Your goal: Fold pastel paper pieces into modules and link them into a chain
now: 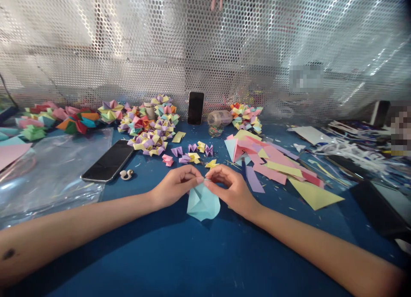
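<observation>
Pinching the upper edge of a pale turquoise sheet of thin paper (203, 206), the left hand (176, 184) and the right hand (231, 188) meet in front of an upright black smartphone with a pale rim (195, 108), well toward the person from it. On each hand the fingers are closed to a narrow pinch, thumb against fingertip, with the paper's edge caught between them; the two pinches sit just beside each other. The sheet's lower part spreads free toward the person, creased across its face and wavy along the bottom; whether it touches the blue tabletop (199, 262) I cannot tell.

The paper should weigh almost nothing, bend readily, take a crisp fold, and crumple or tear if tugged. The sound hold is at the edge or along a crease, with light pressure; gripping the broad loose face would probably dent it. Slipping seems a small risk.

In front of the upright smartphone, beyond the sheet, lie small folded purple and yellow paper pieces (184, 159). Left of that smartphone sit clustered purple-and-yellow folded-paper shapes (150, 144), with a flat-lying black smartphone (108, 161) nearer the person. Right of it, also nearer the person, spreads a loose pile of pink and yellow paper sheets (272, 160).
</observation>
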Available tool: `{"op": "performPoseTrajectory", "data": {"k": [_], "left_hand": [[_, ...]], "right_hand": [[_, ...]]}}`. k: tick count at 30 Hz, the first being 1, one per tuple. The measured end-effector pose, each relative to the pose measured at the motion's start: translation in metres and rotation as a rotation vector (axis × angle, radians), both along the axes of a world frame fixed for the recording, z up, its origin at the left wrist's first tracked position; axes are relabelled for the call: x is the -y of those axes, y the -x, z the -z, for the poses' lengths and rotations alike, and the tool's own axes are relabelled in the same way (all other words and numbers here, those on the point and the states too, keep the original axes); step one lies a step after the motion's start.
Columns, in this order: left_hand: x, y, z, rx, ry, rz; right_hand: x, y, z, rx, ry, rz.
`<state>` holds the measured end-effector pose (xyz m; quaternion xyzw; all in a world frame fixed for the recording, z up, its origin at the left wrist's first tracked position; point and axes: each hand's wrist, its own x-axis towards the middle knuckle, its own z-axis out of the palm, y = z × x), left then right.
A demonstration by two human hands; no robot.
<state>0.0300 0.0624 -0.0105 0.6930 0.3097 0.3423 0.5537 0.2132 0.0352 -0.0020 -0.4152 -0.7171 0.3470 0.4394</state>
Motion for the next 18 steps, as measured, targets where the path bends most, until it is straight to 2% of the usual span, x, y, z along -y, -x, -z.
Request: {"op": "performPoseTrajectory", "data": {"k": [7, 13, 18], "left_hand": [[0.0022, -0.0033, -0.0082, 0.081, 0.149, -0.039], [0.0013, -0.0022, -0.0071, 0.132, 0.154, -0.031], [0.0027, -0.0015, -0.0107, 0.146, 0.168, -0.05]], "right_hand": [[0.0004, 0.0, 0.0016, -0.01, -0.044, 0.07], [-0.0023, -0.0005, 0.0014, 0.015, -0.005, 0.014], [-0.0033, -0.001, 0.0004, 0.011, -0.052, 0.05]]}}
